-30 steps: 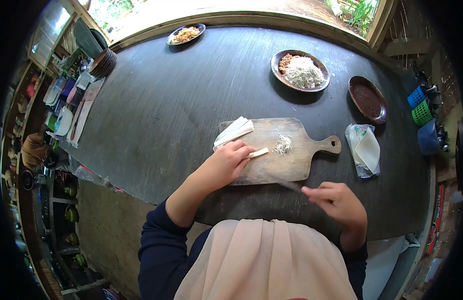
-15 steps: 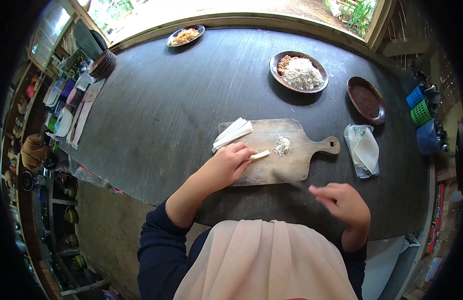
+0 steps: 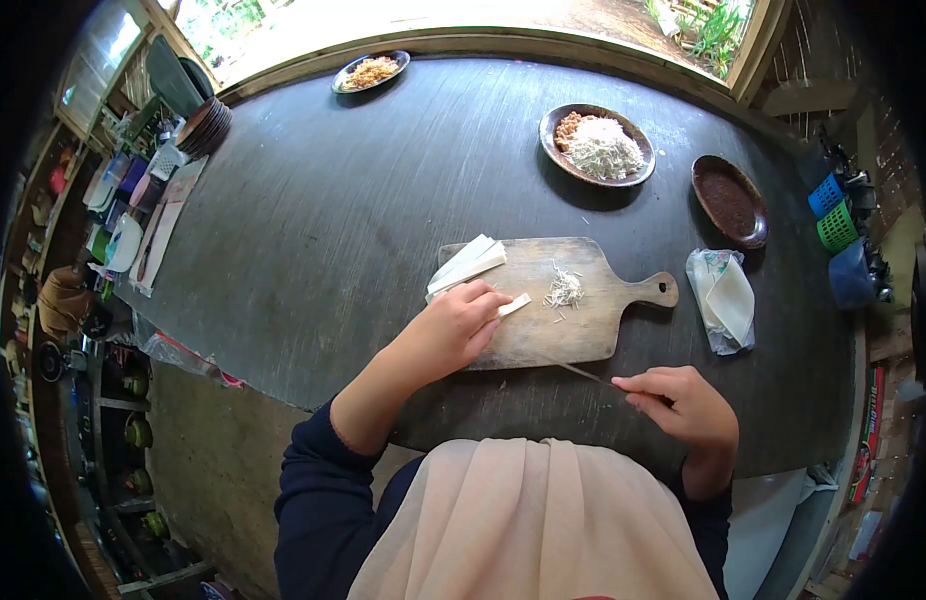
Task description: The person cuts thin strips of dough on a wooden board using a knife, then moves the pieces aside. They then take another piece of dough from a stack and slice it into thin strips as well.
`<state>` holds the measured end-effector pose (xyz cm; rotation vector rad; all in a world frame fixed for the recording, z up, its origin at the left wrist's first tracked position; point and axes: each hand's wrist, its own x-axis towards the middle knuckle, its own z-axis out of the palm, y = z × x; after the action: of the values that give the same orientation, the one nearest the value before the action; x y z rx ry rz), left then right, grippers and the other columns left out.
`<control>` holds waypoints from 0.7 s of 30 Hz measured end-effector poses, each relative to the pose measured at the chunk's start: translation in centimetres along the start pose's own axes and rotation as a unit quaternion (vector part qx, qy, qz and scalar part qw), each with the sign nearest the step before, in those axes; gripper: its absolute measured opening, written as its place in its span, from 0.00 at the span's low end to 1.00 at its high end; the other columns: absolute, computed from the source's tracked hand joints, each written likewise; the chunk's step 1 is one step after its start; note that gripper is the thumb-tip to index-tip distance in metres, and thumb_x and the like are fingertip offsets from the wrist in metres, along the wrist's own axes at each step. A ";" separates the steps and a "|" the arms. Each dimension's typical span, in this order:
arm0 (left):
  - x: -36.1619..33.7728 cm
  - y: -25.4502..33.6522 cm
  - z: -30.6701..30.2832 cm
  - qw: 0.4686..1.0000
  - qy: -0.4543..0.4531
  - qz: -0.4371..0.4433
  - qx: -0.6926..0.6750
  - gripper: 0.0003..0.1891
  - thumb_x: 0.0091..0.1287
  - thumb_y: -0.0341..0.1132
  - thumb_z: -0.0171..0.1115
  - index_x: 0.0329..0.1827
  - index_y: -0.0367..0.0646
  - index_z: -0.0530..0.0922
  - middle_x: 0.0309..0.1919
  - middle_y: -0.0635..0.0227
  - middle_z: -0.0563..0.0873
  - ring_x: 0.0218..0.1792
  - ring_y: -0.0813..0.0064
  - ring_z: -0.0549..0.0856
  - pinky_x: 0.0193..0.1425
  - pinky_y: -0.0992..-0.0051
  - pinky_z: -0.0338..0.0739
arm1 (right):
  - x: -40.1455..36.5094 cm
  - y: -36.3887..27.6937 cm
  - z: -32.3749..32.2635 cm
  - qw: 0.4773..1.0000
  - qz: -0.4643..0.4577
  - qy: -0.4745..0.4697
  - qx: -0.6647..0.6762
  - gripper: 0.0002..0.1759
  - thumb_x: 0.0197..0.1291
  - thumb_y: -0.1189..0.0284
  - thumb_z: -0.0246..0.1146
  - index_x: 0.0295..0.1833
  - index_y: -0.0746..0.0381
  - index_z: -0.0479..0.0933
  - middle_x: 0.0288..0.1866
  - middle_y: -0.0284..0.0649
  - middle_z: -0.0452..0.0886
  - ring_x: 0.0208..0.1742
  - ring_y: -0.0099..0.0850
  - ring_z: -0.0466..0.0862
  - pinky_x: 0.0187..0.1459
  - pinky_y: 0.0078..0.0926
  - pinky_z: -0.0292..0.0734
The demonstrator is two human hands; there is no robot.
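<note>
My left grip (image 3: 453, 325): closed on the white strip (image 3: 514, 304), which has tilted slightly on the cutting board (image 3: 573, 335). My right grip (image 3: 683, 402): closed on the knife (image 3: 578, 371), now steadied at the board's near edge, blade clear of the strip.

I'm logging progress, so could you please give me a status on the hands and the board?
Left hand pins white strip on cutting board. Right hand grips knife, blade off the strip. Shred pile right of strip.

A rustic home kitchen, open to a garden.
A dark wooden desk (image 3: 363, 200) carries a cutting board (image 3: 573, 330) and food plates (image 3: 596, 143); stacked dishes (image 3: 205, 125) and crockery shelves fill the frame's left.
</note>
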<state>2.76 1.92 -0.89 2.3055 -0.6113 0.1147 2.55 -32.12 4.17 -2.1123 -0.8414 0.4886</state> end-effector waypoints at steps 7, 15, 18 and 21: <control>-0.1 0.0 -0.4 1.000 0.000 0.008 0.014 0.14 0.67 0.23 0.63 0.56 0.36 0.80 0.46 0.56 0.83 0.43 0.59 0.86 0.50 0.67 0.81 | 0.4 1.9 0.0 0.997 0.065 0.050 -0.009 0.11 0.66 0.77 0.64 0.53 0.67 0.83 0.31 0.45 0.85 0.28 0.33 0.83 0.35 0.27 0.77; -0.3 -0.2 -0.4 1.000 -0.004 0.016 0.019 0.14 0.68 0.24 0.62 0.56 0.36 0.80 0.46 0.56 0.83 0.43 0.60 0.86 0.50 0.68 0.82 | 0.9 2.8 -0.6 0.982 0.140 -0.031 0.120 0.09 0.71 0.75 0.62 0.48 0.69 0.83 0.27 0.34 0.83 0.28 0.19 0.80 0.33 0.18 0.75; -0.1 -0.2 -0.3 1.000 -0.012 0.011 0.016 0.14 0.68 0.25 0.62 0.56 0.36 0.80 0.46 0.55 0.83 0.43 0.60 0.86 0.51 0.68 0.81 | 1.2 3.2 -0.2 0.985 0.156 -0.009 0.079 0.09 0.71 0.73 0.62 0.47 0.68 0.83 0.26 0.35 0.83 0.28 0.18 0.79 0.32 0.20 0.74; -0.2 -0.6 -0.1 1.000 -0.014 0.003 0.003 0.14 0.68 0.25 0.62 0.56 0.35 0.80 0.45 0.55 0.83 0.44 0.60 0.86 0.52 0.67 0.81 | 1.5 2.9 0.5 0.983 0.136 0.092 0.088 0.09 0.71 0.72 0.62 0.45 0.67 0.83 0.25 0.35 0.83 0.26 0.19 0.79 0.31 0.20 0.74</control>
<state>2.91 2.43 -1.28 2.3147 -0.6324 0.0869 4.48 -32.13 1.43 -2.0785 -0.3913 0.4820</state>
